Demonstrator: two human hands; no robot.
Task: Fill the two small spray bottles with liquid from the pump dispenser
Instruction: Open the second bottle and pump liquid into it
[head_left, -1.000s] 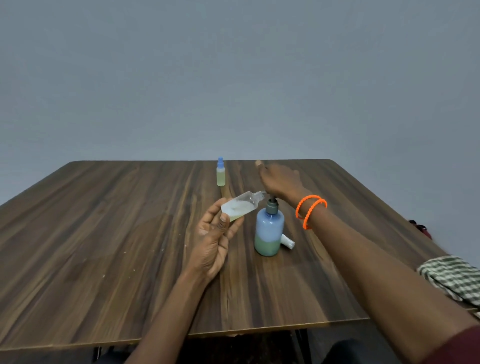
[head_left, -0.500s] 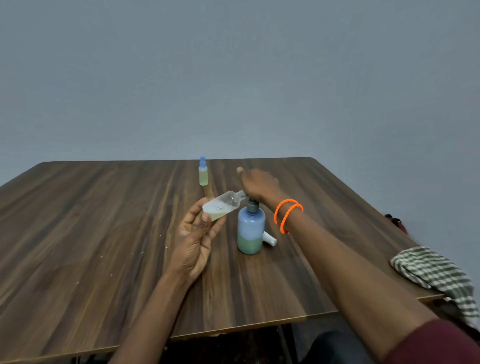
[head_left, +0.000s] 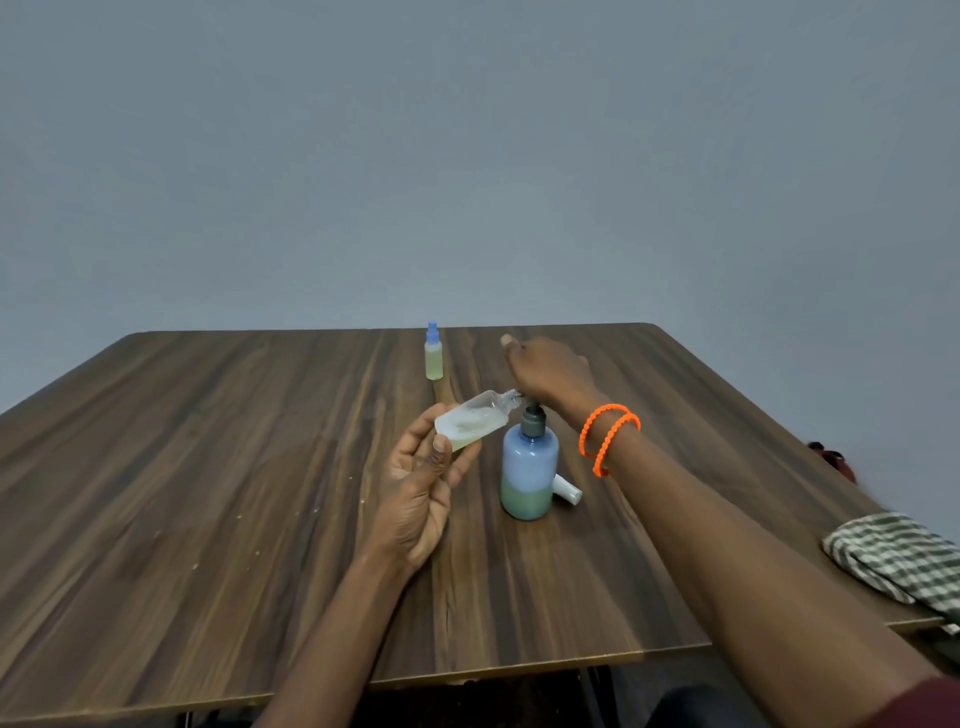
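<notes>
A blue pump dispenser (head_left: 529, 470), about a third full of greenish liquid, stands mid-table. My right hand (head_left: 545, 371) lies on top of its pump head and presses it, fingers stretched forward. My left hand (head_left: 421, 483) holds a small clear bottle (head_left: 475, 423) tilted, its open neck up against the pump nozzle; pale liquid lies in it. A second small spray bottle (head_left: 433, 353) with a blue cap stands upright farther back, holding yellowish liquid. A white spray cap (head_left: 567, 489) lies on the table just behind the dispenser.
The wooden table (head_left: 208, 493) has a few crumbs on its left half. A green checked cloth (head_left: 898, 561) hangs over the right edge. A dark red object (head_left: 831, 460) shows past the right edge.
The camera view shifted slightly. Both hands stay at the dispenser, the small bottle still held to the nozzle.
</notes>
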